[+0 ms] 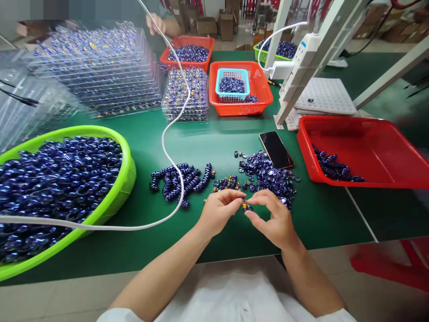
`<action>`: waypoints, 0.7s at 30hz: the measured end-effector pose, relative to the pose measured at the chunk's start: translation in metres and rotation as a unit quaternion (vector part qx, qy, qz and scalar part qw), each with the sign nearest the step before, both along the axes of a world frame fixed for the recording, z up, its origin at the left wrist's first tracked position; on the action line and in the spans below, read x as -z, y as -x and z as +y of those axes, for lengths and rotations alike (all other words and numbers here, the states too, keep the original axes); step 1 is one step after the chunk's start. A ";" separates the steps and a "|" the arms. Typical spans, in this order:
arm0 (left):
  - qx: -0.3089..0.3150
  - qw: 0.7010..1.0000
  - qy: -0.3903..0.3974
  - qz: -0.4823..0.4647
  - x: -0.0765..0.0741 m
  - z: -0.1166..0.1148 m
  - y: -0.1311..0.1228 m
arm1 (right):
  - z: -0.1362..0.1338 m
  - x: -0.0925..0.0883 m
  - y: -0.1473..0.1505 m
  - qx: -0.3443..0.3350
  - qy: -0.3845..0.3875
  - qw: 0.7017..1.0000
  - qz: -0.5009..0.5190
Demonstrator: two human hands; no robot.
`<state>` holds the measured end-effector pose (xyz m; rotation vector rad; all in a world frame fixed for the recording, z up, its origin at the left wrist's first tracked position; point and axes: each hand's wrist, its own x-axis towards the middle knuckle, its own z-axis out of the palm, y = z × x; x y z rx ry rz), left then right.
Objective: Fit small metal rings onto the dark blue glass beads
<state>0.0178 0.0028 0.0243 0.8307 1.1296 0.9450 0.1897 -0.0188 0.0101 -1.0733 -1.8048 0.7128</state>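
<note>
My left hand (219,210) and my right hand (273,219) meet over the green table (208,138), both pinching one small dark-blue piece with an orange part (246,205) between their fingertips. Just beyond the hands lie a small cluster of similar pieces (228,182), a pile of flat shiny blue caps (270,174) and several stacked rows of blue rings (181,179).
A lime basket (124,179) full of blue rings sits left, with a white cable (167,147) across it. A phone (276,149) and a red tray (362,152) lie right. Clear filled trays (100,67), orange baskets (239,87) and another person's hand (156,23) are at the back.
</note>
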 end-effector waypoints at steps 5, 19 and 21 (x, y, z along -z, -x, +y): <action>0.000 1.000 -0.005 0.003 0.001 -0.001 0.000 | 0.001 0.001 0.004 0.011 -0.098 0.993 -0.069; 0.030 0.999 -0.003 -0.044 0.000 0.000 0.002 | 0.004 0.011 0.000 0.030 -0.105 0.993 -0.054; 0.028 0.999 -0.004 -0.045 0.001 0.001 0.002 | 0.004 0.011 0.001 0.025 -0.107 0.992 -0.058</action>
